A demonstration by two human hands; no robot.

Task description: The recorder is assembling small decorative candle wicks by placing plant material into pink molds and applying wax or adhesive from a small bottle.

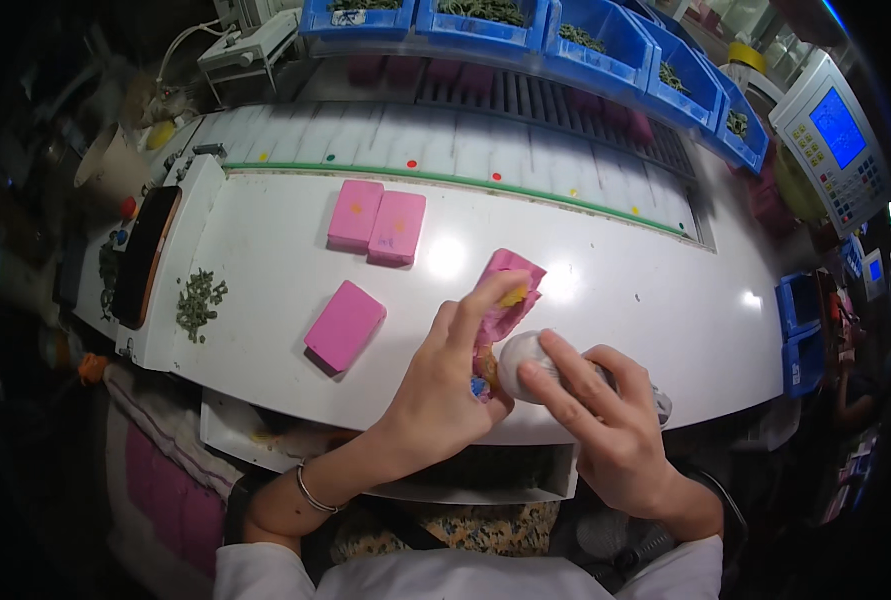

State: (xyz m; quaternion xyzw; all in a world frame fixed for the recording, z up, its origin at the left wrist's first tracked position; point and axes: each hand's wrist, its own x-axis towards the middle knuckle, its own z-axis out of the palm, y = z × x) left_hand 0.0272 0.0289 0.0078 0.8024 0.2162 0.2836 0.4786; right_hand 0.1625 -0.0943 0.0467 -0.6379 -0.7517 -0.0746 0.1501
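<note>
My left hand (440, 390) is closed around a pink rubber-like mould (500, 315) that is bent open, with yellow and blue marks on it. My right hand (610, 420) grips a rounded whitish thing (525, 362), its front end against or just beside the mould; a grey part (662, 408) shows past the fingers, and its kind is unclear. Farther left on the white table lies a single pink block (345, 325). Behind it, two more pink blocks, a left one (355, 212) and a right one (397, 228), sit side by side, touching.
Small green pieces (200, 303) lie heaped at the table's left, near a dark phone-like slab (149, 255). A green strip (405, 180) crosses the back. Blue bins (605, 62) with green pieces stand above. At right is a control panel (835, 135) with a lit blue screen.
</note>
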